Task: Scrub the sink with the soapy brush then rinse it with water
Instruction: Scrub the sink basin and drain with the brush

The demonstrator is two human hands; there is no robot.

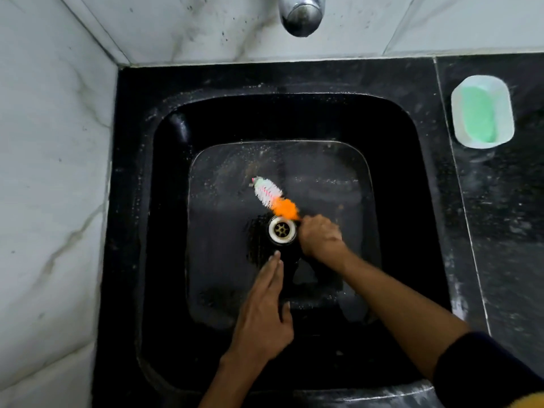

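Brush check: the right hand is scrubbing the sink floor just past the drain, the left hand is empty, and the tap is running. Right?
Not quite: the tap is not running; the head view shows no stream below it. The rest holds: the right hand holds the brush on the sink floor just past the drain, and the left hand is empty.

Brush (272, 198) in sink (164, 260) behind drain (282, 229) — tap (301, 14) behind, soap dish (482, 111) right.

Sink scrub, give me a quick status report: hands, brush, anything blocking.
Right hand gripping the orange-and-white bristle brush, bristles on the black sink floor beyond the drain. Left hand open, empty, hovering in basin. Tap not running. Nothing blocking.
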